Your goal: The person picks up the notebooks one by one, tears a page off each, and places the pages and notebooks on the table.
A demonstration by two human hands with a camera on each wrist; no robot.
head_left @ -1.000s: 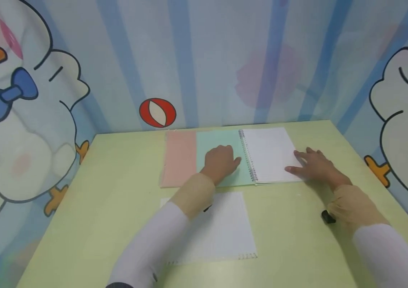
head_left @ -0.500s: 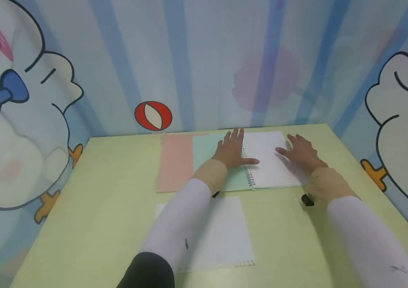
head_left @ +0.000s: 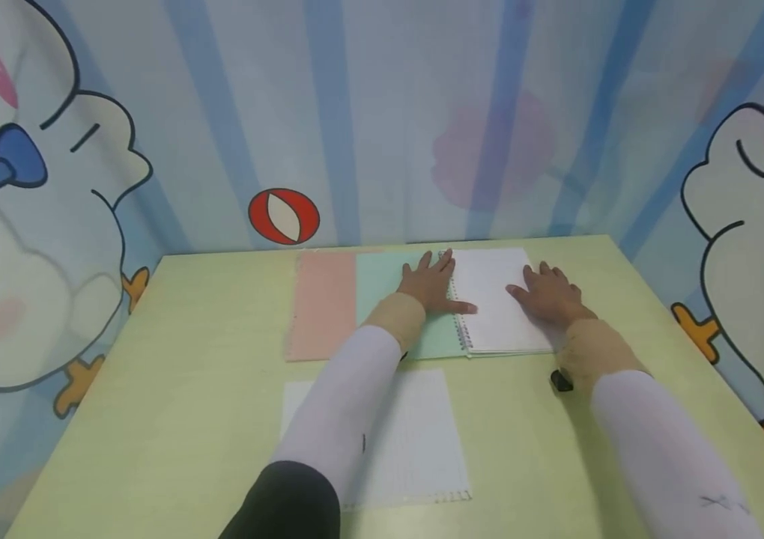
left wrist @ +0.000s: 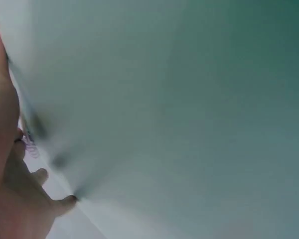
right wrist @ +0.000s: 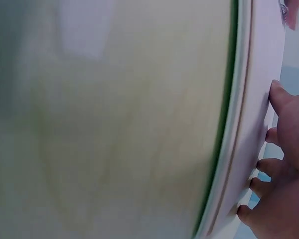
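Note:
At the back of the table lies an open spiral notebook (head_left: 490, 329), its white page on the right and a mint-green sheet (head_left: 377, 281) left of the coil. With fingers spread and straight, my left hand (head_left: 428, 288) rests over the green sheet near the coil, thumb reaching across onto the white page. My right hand (head_left: 547, 296) presses flat-fingered on the right part of that page. The right wrist view shows the notebook's edge (right wrist: 244, 99) beside the fingertips. Close green surface (left wrist: 164, 109) fills most of the left wrist view. Neither hand grips anything.
A pink sheet (head_left: 321, 307) adjoins the green one on the left; whether it is attached is unclear. In front lies a loose white sheet (head_left: 416, 442) with a torn, perforated near edge, partly under the left forearm. A cartoon-printed backdrop (head_left: 382, 135) stands behind the yellow table (head_left: 207, 389).
My left hand has gone from curled over the green sheet to spread flat by the coil. The right hand has slid left, farther onto the white page. The view has shifted slightly.

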